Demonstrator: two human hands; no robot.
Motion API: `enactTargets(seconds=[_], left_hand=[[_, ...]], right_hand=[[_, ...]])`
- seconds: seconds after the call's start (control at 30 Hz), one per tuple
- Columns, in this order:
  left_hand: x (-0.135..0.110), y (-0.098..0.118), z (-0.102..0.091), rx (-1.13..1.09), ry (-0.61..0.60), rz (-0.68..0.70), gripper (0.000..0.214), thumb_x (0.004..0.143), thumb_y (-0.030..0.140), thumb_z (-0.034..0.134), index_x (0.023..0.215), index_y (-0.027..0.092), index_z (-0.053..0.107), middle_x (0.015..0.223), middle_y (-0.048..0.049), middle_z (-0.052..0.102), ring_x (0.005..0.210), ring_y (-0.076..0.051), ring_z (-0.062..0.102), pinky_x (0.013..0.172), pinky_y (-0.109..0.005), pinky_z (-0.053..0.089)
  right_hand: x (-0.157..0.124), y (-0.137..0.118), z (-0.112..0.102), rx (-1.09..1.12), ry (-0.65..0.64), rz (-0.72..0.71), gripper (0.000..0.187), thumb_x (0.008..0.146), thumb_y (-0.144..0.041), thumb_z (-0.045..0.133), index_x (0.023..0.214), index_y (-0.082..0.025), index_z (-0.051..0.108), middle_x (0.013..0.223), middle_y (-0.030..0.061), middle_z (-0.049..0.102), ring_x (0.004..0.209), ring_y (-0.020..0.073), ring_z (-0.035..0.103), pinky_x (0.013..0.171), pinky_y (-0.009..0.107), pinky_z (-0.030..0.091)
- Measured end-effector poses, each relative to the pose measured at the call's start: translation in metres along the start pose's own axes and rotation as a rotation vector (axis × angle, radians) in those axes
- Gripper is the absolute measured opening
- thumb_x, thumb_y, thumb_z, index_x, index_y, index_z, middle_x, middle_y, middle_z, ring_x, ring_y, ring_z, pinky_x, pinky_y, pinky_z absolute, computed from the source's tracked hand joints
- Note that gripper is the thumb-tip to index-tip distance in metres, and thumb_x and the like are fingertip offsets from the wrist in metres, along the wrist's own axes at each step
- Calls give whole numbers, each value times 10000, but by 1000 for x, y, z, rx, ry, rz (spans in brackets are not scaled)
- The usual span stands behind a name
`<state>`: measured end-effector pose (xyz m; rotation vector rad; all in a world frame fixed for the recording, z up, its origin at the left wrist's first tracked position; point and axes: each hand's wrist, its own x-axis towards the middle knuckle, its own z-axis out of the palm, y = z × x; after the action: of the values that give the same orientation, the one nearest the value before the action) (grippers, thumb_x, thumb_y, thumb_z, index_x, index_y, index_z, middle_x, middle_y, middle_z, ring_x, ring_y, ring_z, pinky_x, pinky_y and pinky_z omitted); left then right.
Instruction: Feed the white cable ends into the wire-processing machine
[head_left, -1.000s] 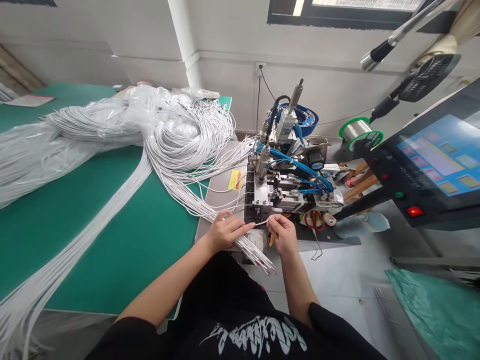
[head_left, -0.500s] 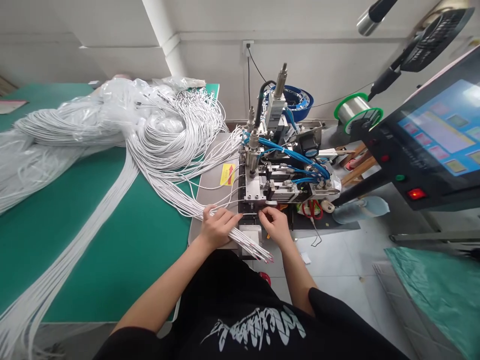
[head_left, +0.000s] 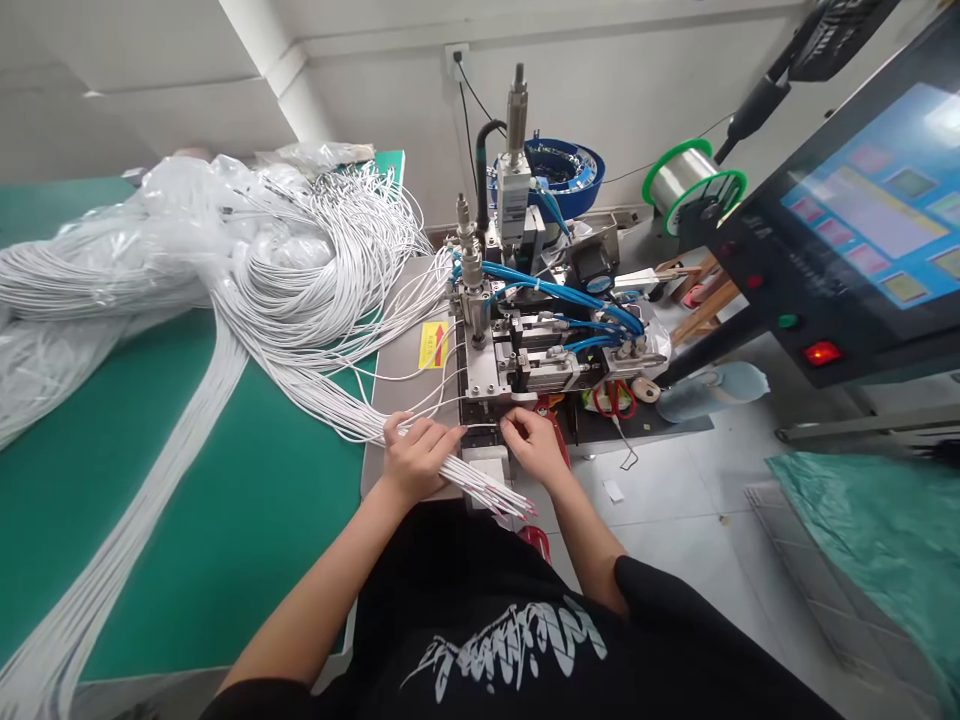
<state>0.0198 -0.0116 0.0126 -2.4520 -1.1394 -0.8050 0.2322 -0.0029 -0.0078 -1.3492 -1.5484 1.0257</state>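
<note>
My left hand [head_left: 417,452] is closed over a bundle of white cables [head_left: 491,488], whose pinkish-red ends fan out to the right below my fingers. A single white cable [head_left: 482,426] runs from my left fingertips across to my right hand [head_left: 531,442]. My right thumb and forefinger pinch that cable near its end, which the fingers hide. Both hands are at the front of a benchtop machine [head_left: 487,375] with metal cylinders and blue air hoses. Several separate cables lead into the machine's left side above my left hand.
Coiled white cables [head_left: 315,270] and clear plastic wrap [head_left: 180,215] lie on the green table [head_left: 247,540]. Behind the machine stand a blue round feeder [head_left: 592,190] and a wire spool [head_left: 694,185]. A touch-screen panel [head_left: 870,220] juts in at right. Red-handled scissors [head_left: 616,400] lie beside the machine.
The camera view has shifted, so the scene sits further left in the picture. Both hands keep their hold by the machine. The single cable between them now bows slightly.
</note>
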Motion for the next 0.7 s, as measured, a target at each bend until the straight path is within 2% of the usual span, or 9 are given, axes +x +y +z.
enactTargets(seconds=[0.17, 0.33, 0.5, 0.7], left_hand=[[0, -1, 2, -18, -22, -8, 212, 824, 164, 535, 974, 235, 667, 699, 25, 674, 672, -144, 607, 913, -406, 284], [1, -1, 2, -23, -53, -12, 215, 834, 158, 530, 985, 237, 662, 705, 22, 673, 697, -148, 613, 917, -407, 291], [2, -1, 2, -30, -62, -10, 209, 831, 151, 539, 984, 232, 657, 722, 23, 680, 725, -151, 625, 923, -408, 294], [1, -1, 2, -43, -40, -41, 199, 830, 163, 550, 967, 248, 667, 812, 13, 709, 804, -179, 645, 971, -445, 259]], right_hand=[[0, 9, 4, 178, -32, 86, 220, 827, -346, 502, 671, -190, 509, 614, -24, 477, 579, 129, 435, 551, 242, 339], [0, 18, 12, 311, 2, 156, 284, 798, -425, 523, 634, -198, 473, 584, -34, 421, 555, 122, 391, 537, 243, 344], [-3, 19, 9, 282, -11, 171, 346, 809, -470, 540, 608, -200, 461, 566, -34, 412, 528, 115, 376, 511, 241, 326], [-8, 15, -12, 138, -55, 168, 339, 825, -480, 556, 654, -187, 542, 579, -20, 479, 531, 122, 427, 503, 239, 336]])
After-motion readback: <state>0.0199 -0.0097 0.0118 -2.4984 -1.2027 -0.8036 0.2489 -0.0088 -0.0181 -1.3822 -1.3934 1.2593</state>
